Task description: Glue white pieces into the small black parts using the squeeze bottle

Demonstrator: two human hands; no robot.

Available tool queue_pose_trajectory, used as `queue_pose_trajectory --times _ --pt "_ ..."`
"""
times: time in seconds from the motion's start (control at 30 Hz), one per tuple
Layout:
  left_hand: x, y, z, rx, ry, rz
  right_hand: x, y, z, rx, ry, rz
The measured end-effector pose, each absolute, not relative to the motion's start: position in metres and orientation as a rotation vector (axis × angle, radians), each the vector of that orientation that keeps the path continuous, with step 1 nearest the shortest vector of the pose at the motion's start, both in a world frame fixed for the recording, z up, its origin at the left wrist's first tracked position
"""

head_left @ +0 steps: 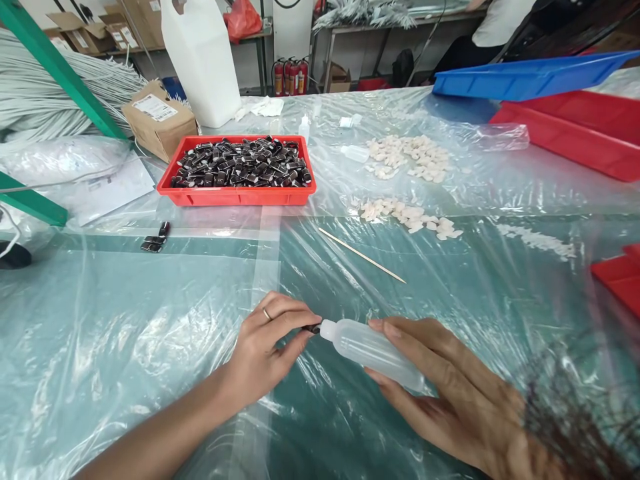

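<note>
My right hand (450,393) grips a small translucent squeeze bottle (370,353), lying almost flat with its white nozzle pointing left. My left hand (267,350), with a ring on one finger, pinches a small black piece (313,328) right at the nozzle tip. Both hands hover just above the plastic-covered table near its front edge. A thin wooden stick (361,255) lies on the sheet beyond the hands.
A red tray (235,195) full of small black pieces stands at the back left; two loose black pieces (156,239) lie in front of it. Piles of small white parts (407,217) lie right of centre. Blue and red trays (575,133), a cardboard box (159,120), a white jug (203,60).
</note>
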State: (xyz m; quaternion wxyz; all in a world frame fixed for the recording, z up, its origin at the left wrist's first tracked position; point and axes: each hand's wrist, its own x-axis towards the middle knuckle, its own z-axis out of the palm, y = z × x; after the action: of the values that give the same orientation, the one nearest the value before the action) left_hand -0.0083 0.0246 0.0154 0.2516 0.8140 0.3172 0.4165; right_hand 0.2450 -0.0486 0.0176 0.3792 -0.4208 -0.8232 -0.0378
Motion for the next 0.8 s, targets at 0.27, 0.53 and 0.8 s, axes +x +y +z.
queue_pose_trajectory --times 0.27,0.53,0.8 --pt "-0.009 0.024 0.015 2.24 0.85 1.108 0.243 -0.047 0.018 -1.134 -2.045 -0.015" --pt "-0.01 0.024 0.013 2.268 0.844 1.098 0.248 -0.053 0.013 -1.108 -2.128 -0.126" --pt "-0.009 0.024 0.016 2.253 0.861 1.088 0.248 -0.056 0.004 -1.126 -2.016 0.02"
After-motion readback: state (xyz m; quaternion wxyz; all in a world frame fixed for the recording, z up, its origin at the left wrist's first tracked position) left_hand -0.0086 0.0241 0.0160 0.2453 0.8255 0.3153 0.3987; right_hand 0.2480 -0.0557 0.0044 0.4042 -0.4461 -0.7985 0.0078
